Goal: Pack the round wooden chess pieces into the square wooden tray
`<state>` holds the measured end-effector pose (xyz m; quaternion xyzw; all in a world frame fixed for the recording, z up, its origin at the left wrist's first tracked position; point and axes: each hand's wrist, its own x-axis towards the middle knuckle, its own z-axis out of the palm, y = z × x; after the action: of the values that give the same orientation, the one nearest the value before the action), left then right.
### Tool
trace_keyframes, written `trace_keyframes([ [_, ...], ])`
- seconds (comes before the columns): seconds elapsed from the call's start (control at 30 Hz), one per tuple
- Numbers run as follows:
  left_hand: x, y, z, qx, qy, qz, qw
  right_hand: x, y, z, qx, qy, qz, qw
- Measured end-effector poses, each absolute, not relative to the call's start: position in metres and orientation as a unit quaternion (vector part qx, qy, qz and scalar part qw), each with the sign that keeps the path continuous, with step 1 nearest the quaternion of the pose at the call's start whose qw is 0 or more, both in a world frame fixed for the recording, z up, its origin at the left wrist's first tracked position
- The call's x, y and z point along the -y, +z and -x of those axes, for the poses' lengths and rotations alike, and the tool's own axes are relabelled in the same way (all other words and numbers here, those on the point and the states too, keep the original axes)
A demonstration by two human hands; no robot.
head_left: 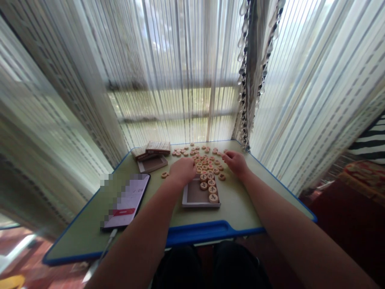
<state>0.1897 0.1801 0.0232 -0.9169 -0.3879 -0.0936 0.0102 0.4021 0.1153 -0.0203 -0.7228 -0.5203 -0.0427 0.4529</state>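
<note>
Nearest, the blue rim [198,233] of the bench is running in front of the open box [201,205]. To the left of the box, a phone [129,204] is lying with a cable [111,240] trailing from it. Inside the box, at least 6 round game pieces [212,190] are lying in 2 columns, filling only part of its right side; more than 20 loose pieces [211,167] are lying beyond it, so most are sitting outside. 1 single piece [164,175] is resting beyond the box, to its left.

The left hand [183,170] is hovering by the box's far left corner, its fingers curling downward; I cannot tell whether they are holding a piece. Beyond the box to the right, the right hand [236,161] is reaching among loose pieces, its fingers bending nearly together; their grip I cannot tell.

Farther left of the box, an open tray [152,164] and stacked boxes [158,147] are sitting; behind everything, curtains [180,60] are hanging.
</note>
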Motion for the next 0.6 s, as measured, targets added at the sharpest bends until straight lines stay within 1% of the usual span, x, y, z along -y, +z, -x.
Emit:
trace_keyframes([
  [0.17, -0.182, 0.014, -0.198, 0.459, -0.132, 0.879, 0.015, -0.115, -0.021, -0.399, 0.572, -0.044, 0.723, 0.385],
  [0.37, -0.180, 0.006, -0.202, 0.479, -0.133, 0.868, -0.004, -0.112, -0.018, -0.396, 0.597, -0.048, 0.720, 0.352],
  [0.47, -0.179, 0.005, -0.203, 0.491, -0.147, 0.859, -0.010, -0.109, -0.016, -0.396, 0.601, -0.036, 0.732, 0.319],
  [0.53, -0.180, 0.005, -0.203, 0.495, -0.171, 0.851, -0.022, -0.107, -0.015, -0.395, 0.607, -0.018, 0.742, 0.285],
  [0.6, -0.184, 0.004, -0.202, 0.494, -0.202, 0.844, -0.056, -0.106, -0.014, -0.395, 0.605, -0.015, 0.754, 0.256],
])
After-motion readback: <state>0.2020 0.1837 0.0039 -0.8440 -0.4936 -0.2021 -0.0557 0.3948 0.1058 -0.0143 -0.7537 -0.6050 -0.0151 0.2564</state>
